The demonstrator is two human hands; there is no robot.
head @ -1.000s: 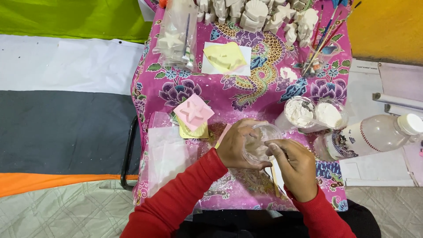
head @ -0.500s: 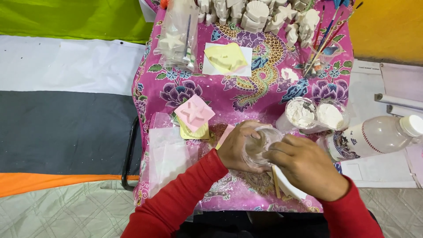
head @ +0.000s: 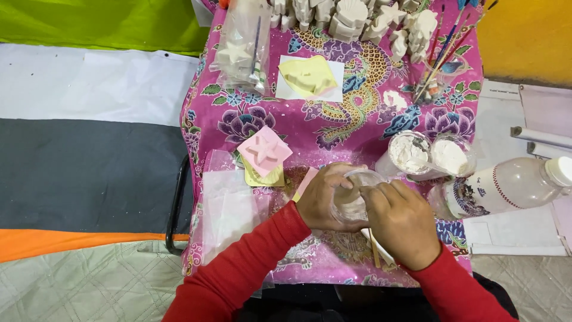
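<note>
Near the front edge of the worktop point(head: 357, 128), both hands wrap a small clear cup point(head: 356, 194): the left hand point(head: 325, 200) cups its side, the right hand point(head: 400, 223) curls over its rim. The cup stands upright, mouth up. A wooden stick point(head: 374, 250) lies just under the right hand. Left are clear bags point(head: 229, 209) and a pink star mould point(head: 264, 151); right, two powder tubs point(head: 429, 155) and a bottle point(head: 506, 186) on its side. Farther back sit a yellow mould point(head: 308, 76), white figures point(head: 351, 15) and brushes point(head: 444, 56). Open cloth lies mid-worktop.

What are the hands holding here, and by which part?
Left hand wraps the side of a clear plastic cup; right hand rests over its rim.
</note>
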